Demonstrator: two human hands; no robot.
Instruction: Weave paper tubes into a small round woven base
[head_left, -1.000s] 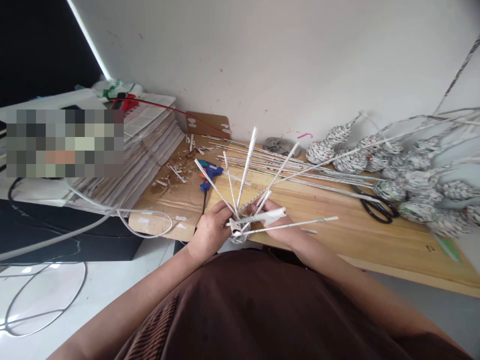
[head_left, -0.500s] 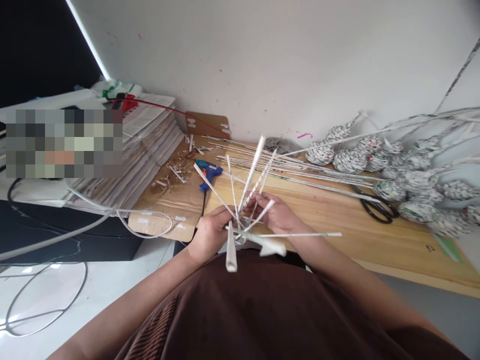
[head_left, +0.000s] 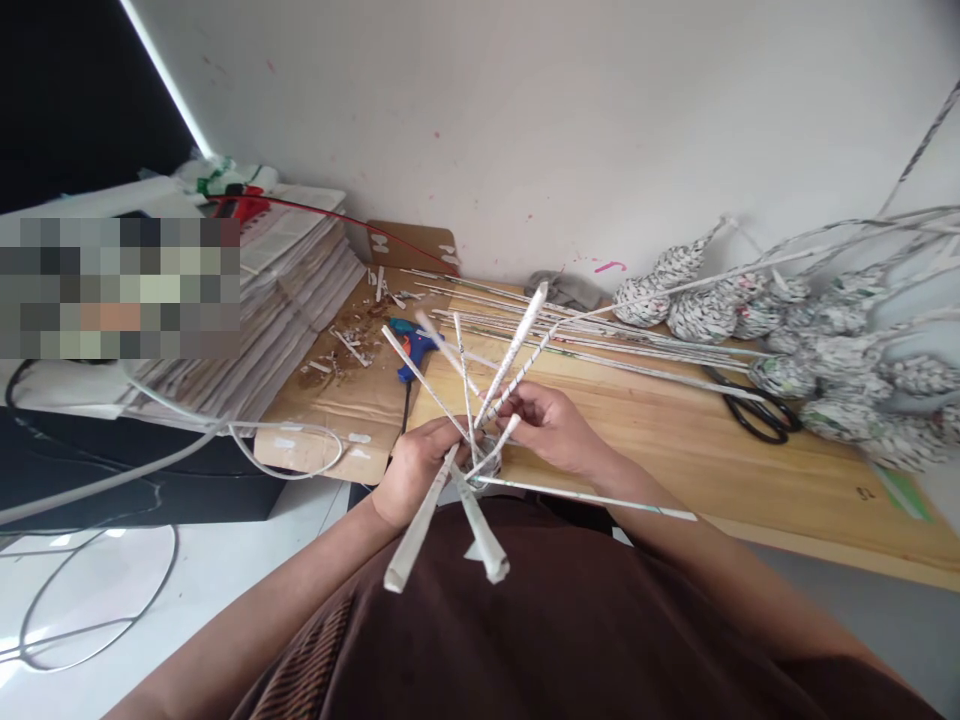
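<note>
A small woven piece of rolled newspaper (head_left: 489,464) sits between my hands, close to my body. Several paper tubes (head_left: 525,335) fan out from it, some up and away, two toward me and one to the right. My left hand (head_left: 414,465) is closed around the left side of the piece, its fingertips partly hidden by the tubes. On the far right side, my right hand (head_left: 551,428) has thumb and fingers pinched at a paper tube near its base; the exact contact is partly covered.
A blue glue gun (head_left: 414,355) lies on stained cardboard (head_left: 300,400) with paper scraps. Long paper rods (head_left: 637,350) and black-handled scissors (head_left: 765,420) rest on the wooden table (head_left: 750,480). Woven paper gourd shapes (head_left: 705,310) cluster at right; stacked paper (head_left: 300,270) and cables stand left.
The woven piece has turned in my hands. The near tubes have swung left and toward me, and the right-pointing tube now slants lower. My right hand has shifted slightly.
</note>
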